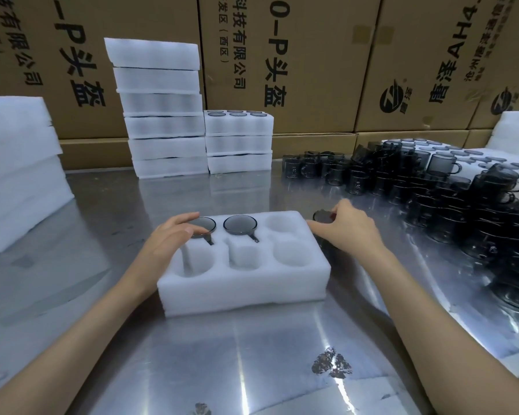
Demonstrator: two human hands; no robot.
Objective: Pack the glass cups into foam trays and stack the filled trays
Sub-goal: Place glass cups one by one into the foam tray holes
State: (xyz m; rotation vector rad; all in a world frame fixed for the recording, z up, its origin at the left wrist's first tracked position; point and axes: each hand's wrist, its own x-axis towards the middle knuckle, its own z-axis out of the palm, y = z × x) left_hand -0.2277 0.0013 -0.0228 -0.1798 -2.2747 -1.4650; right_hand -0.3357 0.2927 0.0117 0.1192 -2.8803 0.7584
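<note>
The foam tray (pixel 243 283) lies on the metal table (pixel 252 354); two dark glass cups sit in its far row (left (pixel 205 225) and middle (pixel 240 224) pockets); the left hand (pixel 168 238) rests relaxed on the left cup; the right hand (pixel 349 227) grips a third cup (pixel 322 217) beside the tray's right end; loose cups (pixel 432 181) crowd the right.

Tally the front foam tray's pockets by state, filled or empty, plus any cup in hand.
Front foam tray:
Pockets filled with a glass cup: 2
Pockets empty: 4
Total pockets: 6
Cups held beside the tray by the right hand: 1
</note>
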